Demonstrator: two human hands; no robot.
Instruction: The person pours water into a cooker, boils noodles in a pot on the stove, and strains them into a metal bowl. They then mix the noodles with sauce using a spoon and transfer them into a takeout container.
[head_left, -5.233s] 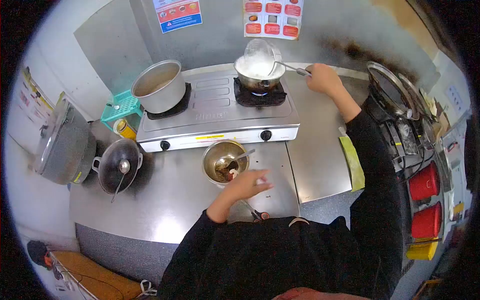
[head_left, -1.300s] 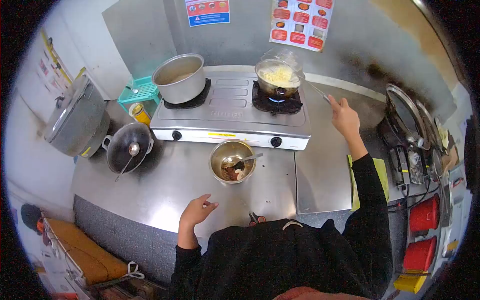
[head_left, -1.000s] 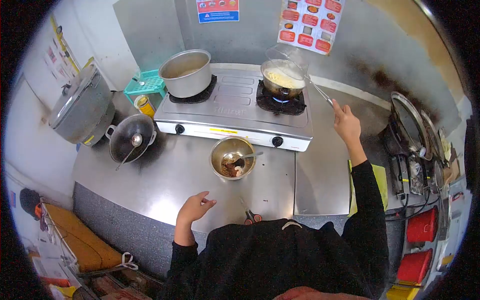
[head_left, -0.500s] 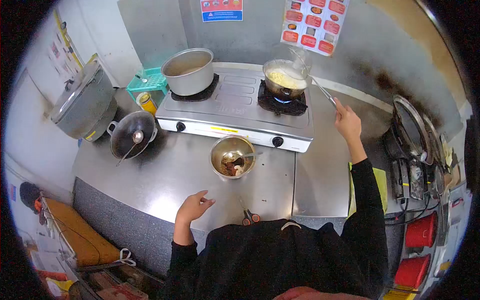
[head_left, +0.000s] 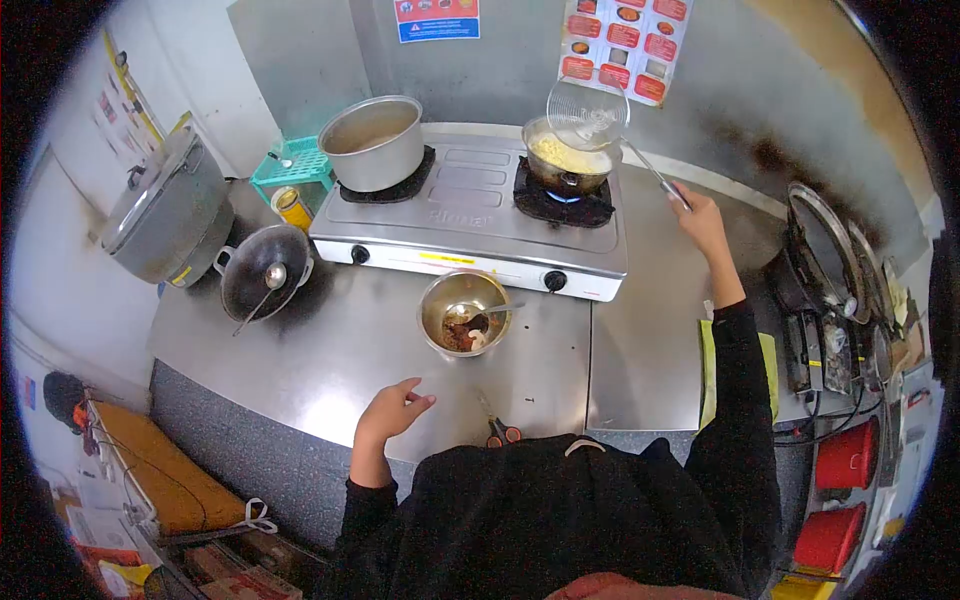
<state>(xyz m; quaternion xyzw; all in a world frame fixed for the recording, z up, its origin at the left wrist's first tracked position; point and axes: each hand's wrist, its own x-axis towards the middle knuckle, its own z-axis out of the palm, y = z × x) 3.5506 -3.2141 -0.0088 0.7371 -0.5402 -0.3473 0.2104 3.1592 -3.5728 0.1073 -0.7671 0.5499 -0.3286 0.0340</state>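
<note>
My right hand [head_left: 702, 222] grips the handle of a wire skimmer [head_left: 588, 112], whose round mesh basket is raised above a small pot [head_left: 569, 180] on the right burner. Pale yellow pieces [head_left: 565, 155] fill the pot, and a blue flame burns under it. Held over the counter's front part, my left hand [head_left: 390, 412] is empty with its fingers apart. Closest to it are a steel bowl [head_left: 440, 335], holding a dark spoon and brown and whitish contents, and a pair of scissors [head_left: 503, 432] by the counter edge.
A two-burner gas stove [head_left: 470, 220] carries a large grey pot [head_left: 372, 150] on its left side. A black wok [head_left: 240, 290] with a ladle, a yellow-labelled jar [head_left: 292, 208] and a big lidded pot [head_left: 165, 215] stand left. Lids [head_left: 822, 250] lean at the right, near a yellow-green cloth [head_left: 708, 370].
The skimmer's basket has risen from the pot's rim and tilted up, its mesh now facing me. My right hand has shifted slightly; my left hand stays almost in place.
</note>
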